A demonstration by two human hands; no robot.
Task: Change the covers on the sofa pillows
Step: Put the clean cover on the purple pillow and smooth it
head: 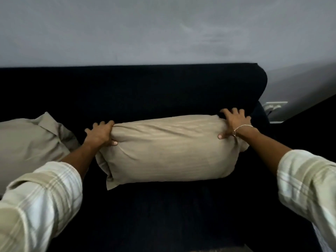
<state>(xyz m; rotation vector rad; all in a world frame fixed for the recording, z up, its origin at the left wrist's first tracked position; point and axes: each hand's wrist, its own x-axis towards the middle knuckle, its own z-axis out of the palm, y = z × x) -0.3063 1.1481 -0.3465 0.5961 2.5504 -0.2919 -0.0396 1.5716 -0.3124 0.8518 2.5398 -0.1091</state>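
A beige-covered pillow (169,150) lies lengthwise on the seat of the dark sofa (163,91), leaning toward the backrest. My left hand (101,133) grips its upper left corner, thumb in front and fingers behind. My right hand (233,122) holds the upper right corner, thumb pressed on the front and fingers spread over the top. A loose flap of cover hangs at the pillow's lower left. A second beige pillow (29,142) rests on the seat at the far left, partly cut off by the frame.
A grey wall (163,30) rises behind the sofa's backrest. A white wall socket (275,105) with a plug sits at the right, just past the sofa's end. The dark seat cushion (163,215) stretches toward me.
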